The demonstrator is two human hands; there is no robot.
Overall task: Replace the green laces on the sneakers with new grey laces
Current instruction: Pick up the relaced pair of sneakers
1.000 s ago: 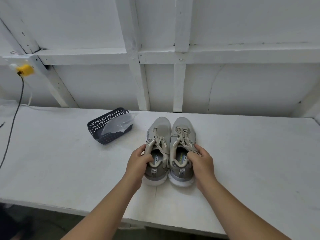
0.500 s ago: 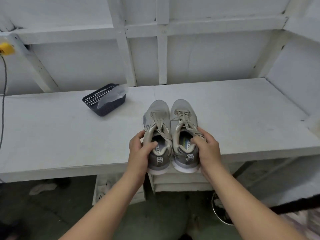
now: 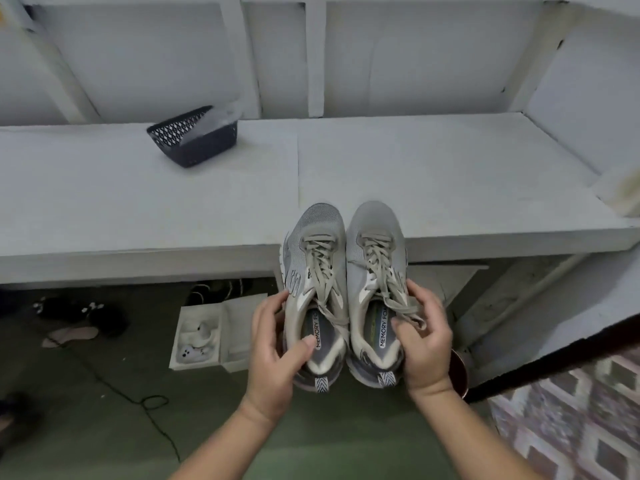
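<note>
Two grey sneakers with pale laces are held side by side in the air, toes over the front edge of the white table. My left hand grips the left sneaker at its collar, thumb inside the opening. My right hand grips the right sneaker from its outer side, with loose lace ends lying across the fingers. The laces are threaded through both shoes.
A dark perforated basket with a clear plastic bag in it sits on the table at the back left. Under the table lie white boxes, dark shoes and a black cable. A patterned surface is at the lower right.
Both hands have lifted the sneakers off the table and drawn them back over its front edge. The view has tilted down, showing the floor under the table.
</note>
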